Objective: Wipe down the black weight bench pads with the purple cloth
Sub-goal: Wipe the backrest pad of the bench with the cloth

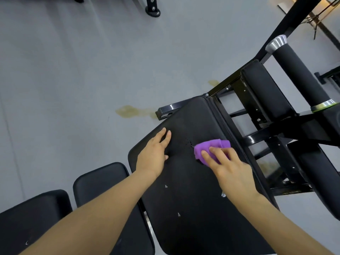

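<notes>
While I lean over the pad, its long axis runs from near my body at the bottom up and away toward the upper right, where its far end meets the black frame. The cloth lies bunched on that far half of the pad, nearer the right edge, its longer side lying roughly across the pad's width. My right hand lies on top of the cloth with the fingers straight and spread, pressing it flat against the pad; the fingertips cover the near part of the cloth and the purple shows beyond them. My left hand rests flat on the pad near its left edge, fingers straight and close together, pointing toward the far end, holding nothing. The two hands are apart, with a strip of bare pad between them. A few small pale flecks sit on the pad nearer to me. Left of this pad stand two smaller black pads side by side over the grey floor. Beyond the far end, a foam roller with metal caps crosses the frame.
</notes>
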`<state>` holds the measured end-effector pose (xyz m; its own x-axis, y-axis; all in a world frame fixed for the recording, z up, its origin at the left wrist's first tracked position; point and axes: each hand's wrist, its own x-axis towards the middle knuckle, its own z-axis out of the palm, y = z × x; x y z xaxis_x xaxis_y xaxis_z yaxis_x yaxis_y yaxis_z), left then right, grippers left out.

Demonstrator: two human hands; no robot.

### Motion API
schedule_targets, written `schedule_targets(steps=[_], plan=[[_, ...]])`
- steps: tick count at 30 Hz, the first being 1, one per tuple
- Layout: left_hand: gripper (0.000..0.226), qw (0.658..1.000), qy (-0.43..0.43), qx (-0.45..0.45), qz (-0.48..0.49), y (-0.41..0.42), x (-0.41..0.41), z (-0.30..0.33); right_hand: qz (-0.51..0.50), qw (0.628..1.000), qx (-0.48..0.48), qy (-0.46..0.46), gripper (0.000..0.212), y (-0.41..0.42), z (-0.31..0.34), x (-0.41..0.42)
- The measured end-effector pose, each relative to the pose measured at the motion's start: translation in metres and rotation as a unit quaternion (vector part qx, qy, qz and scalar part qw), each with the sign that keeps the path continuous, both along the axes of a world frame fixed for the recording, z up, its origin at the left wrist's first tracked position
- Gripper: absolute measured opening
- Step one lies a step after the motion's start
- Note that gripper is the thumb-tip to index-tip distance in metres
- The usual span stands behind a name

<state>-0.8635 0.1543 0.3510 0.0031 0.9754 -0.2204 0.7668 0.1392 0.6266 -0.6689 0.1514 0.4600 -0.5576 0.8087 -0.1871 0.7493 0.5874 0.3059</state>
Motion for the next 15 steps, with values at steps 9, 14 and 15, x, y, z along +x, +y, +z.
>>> schedule_targets(steps=[9, 14, 15], plan=[[0.078, 1.0, 0.025, 0.005, -0.007, 0.0, 0.0, -0.005, -0.049, 0.997, 0.054, 0.036, 0.044, 0.09, -0.022, -0.079], [0.077, 1.0, 0.009, -0.006, -0.003, -0.001, 0.0, -0.002, 0.006, 0.996, 0.088, 0.024, 0.051, 0.025, -0.013, -0.025], [0.077, 1.0, 0.007, -0.008, -0.003, 0.0, 0.0, -0.001, 0.007, 0.997, 0.071, 0.024, 0.056, 0.009, -0.012, -0.011]])
